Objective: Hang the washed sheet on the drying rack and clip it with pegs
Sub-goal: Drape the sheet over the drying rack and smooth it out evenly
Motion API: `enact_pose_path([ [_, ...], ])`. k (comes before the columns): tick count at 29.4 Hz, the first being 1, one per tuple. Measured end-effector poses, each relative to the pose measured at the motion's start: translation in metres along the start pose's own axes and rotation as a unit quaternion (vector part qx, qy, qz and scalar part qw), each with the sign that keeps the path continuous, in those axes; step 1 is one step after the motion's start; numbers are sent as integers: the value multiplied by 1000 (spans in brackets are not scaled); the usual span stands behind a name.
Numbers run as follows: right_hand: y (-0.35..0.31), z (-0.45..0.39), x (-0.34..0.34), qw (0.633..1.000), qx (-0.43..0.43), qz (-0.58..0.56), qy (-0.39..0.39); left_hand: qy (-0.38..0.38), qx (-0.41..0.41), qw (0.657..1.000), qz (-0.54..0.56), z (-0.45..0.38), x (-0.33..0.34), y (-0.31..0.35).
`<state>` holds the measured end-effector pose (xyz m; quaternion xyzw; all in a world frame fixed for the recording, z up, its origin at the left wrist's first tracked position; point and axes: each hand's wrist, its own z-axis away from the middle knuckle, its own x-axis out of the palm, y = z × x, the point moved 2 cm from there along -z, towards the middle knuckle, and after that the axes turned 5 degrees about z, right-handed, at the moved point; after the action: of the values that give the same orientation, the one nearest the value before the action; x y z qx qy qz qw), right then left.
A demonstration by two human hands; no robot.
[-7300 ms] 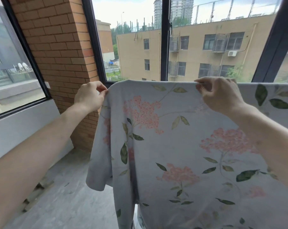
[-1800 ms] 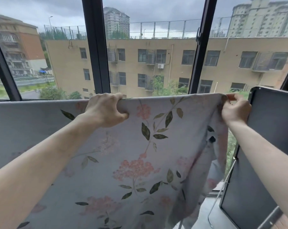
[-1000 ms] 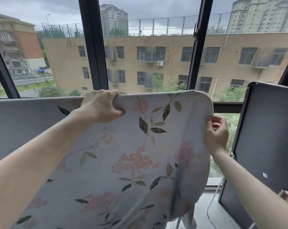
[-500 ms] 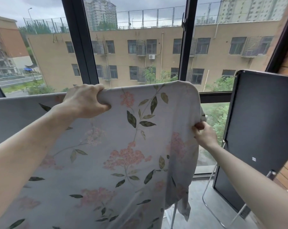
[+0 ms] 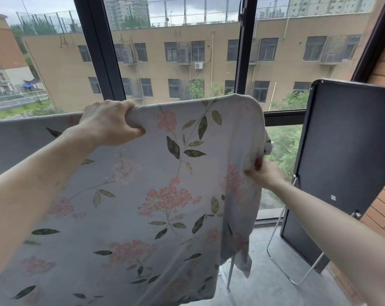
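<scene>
Pale cotton printed with pink blossoms and green leaves fills most of the view: the sheet point(image 5: 165, 195) is draped over the top bar of the rack, which it hides except for a thin metal leg point(image 5: 230, 274) showing below its right corner. Behind it stands the window point(image 5: 112, 62) with dark frames, and to the right a dark folded board point(image 5: 346, 151) leans on wire legs against the brick wall point(image 5: 383, 208). The left hand point(image 5: 108, 122) is clenched over the top fold, fingers point(image 5: 134, 131) curled round cloth and, I judge, the bar beneath. The right hand point(image 5: 265, 174) is lower, at the right edge, pinching a bunched fold between thumb and fingertips. No pegs are in view, so clipping is not yet done. The risk from here is, as I judge it, uneven hang: the right corner droops in a loose tail, and a hard tug there could drag the sheet sideways off the bar, or leave it bunched so it dries creased. With 2 hands occupied and no peg on, letting go of the top before it is balanced could let wet weight slide it to the floor.
</scene>
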<state>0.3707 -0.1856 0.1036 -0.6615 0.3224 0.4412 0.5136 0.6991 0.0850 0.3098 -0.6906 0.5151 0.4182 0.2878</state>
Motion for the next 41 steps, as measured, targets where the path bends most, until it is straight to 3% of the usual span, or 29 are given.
enact_pose_path([
  [3, 12, 5, 19, 998, 9, 62, -28, -2, 7, 1000, 2, 2, 1, 1],
  [16, 38, 9, 84, 985, 142, -92, -17, -4, 0, 1000, 2, -2, 3, 7],
  [20, 40, 10, 112, 967, 167, -168, -98, -7, -8, 1000, 7, -3, 3, 6],
  [25, 60, -4, 145, 947, 228, -224, -41, -11, -24, 1000, 6, -3, 6, 2],
  [35, 63, -17, 136, 962, 165, -211, -48, 0, -17, 1000, 8, -10, 7, -3],
  [38, 68, -13, 121, 963, 169, -208, 20, -3, -11, 1000, 11, -11, 8, -1],
  [41, 74, -11, 88, 911, 206, -308, 180, 0, -12, 1000, 13, -10, 8, -3],
])
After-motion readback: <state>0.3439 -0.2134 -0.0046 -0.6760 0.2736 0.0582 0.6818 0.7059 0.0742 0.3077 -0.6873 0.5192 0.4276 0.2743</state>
